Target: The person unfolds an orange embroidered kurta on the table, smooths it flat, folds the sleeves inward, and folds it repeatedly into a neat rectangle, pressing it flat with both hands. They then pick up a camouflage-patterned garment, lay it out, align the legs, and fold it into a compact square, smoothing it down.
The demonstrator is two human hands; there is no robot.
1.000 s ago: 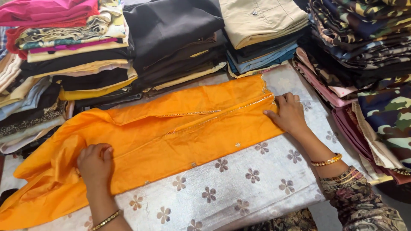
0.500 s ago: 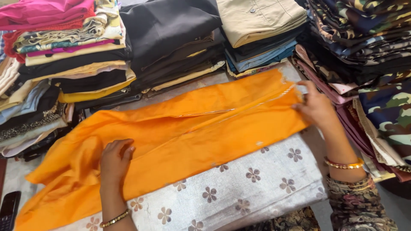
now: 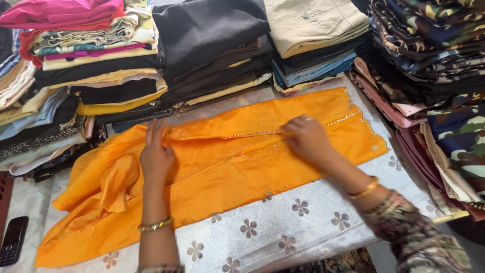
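Fingers, left: fingers (image 3: 152, 132) raised and slightly spread, tips pinching up the folded upper edge of the orange garment (image 3: 212, 167) at centre-left of the frame; left hand (image 3: 155, 159) palm-down on the cloth.
Fingers, right: curled narrow, tips pressed on the trimmed seam at centre-right; right hand (image 3: 307, 139) flat on the fabric, whether gripping or only pressing, impossible to tell.
Garment: spread flat across the middle of the frame on a silver flowered cloth (image 3: 283, 237), right end with scalloped hem, left end bunched in loose folds.
Step in hand: judged as folding the top edge lengthwise and aligning it along the seam.
Next move calls for: likely smoothing of the crease from centre outwards, then taming the rumpled left end, both hands keeping the edge straight.
Surroundings: stacks of folded clothes (image 3: 212, 45) along the top, camouflage pile (image 3: 429, 45) at upper right, dark phone (image 3: 11, 241) at lower left.
Hidden or unclear: right fingertips' undersides, garment's sleeves and neckline, table under the cloth; lower left hem cut off.
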